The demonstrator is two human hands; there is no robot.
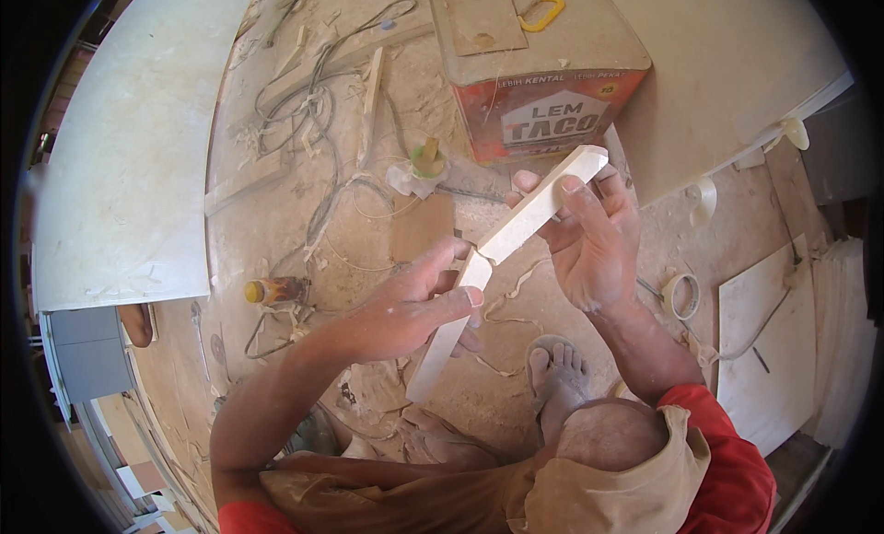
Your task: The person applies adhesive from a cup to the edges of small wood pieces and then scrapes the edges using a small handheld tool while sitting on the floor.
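Note:
Two pale, narrow wooden strips meet at an angle in front of me, their chipped ends touching or nearly so. The lower strip (440, 350) points down toward my feet; my left hand (401, 311) grips it near the joint, thumb on top and fingers underneath. My right hand (594, 249) pinches the upper strip (527, 223) near its far end, with the thumb against the face and the fingers behind. That strip slopes up to the right, in front of a dusty red can (534, 106). Whether anything bonds the two ends cannot be made out.
A yellow handle (543, 15) lies on the can. Tangled cable (322, 83) and wood scraps litter the dusty floor. A yellow-capped bottle (274, 290) lies left, a tape roll (682, 296) right. Large pale panels (129, 166) flank the work area. My sandalled foot (557, 373) is below.

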